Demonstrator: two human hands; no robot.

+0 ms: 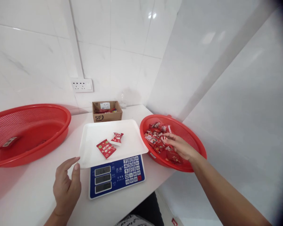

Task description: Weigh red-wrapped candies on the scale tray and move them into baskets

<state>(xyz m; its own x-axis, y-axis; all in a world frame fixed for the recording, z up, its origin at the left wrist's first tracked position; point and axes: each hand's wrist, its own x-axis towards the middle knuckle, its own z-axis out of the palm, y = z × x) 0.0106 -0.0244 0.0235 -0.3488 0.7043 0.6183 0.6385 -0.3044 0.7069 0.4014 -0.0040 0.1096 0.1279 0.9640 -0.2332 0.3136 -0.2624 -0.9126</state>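
At the front left corner of the white scale tray (89, 147) is my left hand (67, 183), thumb and forefinger apart, holding nothing. Two red packets lie on the tray: a flat square packet (106, 148) and a smaller twist-shaped wrapped piece (117, 137). Below the tray shows the scale's blue panel (118, 175) with number keys and three displays. My right hand (179, 146) reaches into the right red basket (198, 144), fingers stretched over small red packets (155, 138). Its fingertips are close to a red and white packet; whether they touch it is hard to tell.
Another red basket (61, 125) stands at the left, a dark red packet (9, 142) in it. Behind the tray is a small cardboard box (108, 117) holding red packets. Tiled walls with a socket (82, 85) close off the back and right. The table (141, 194) ends near my body.
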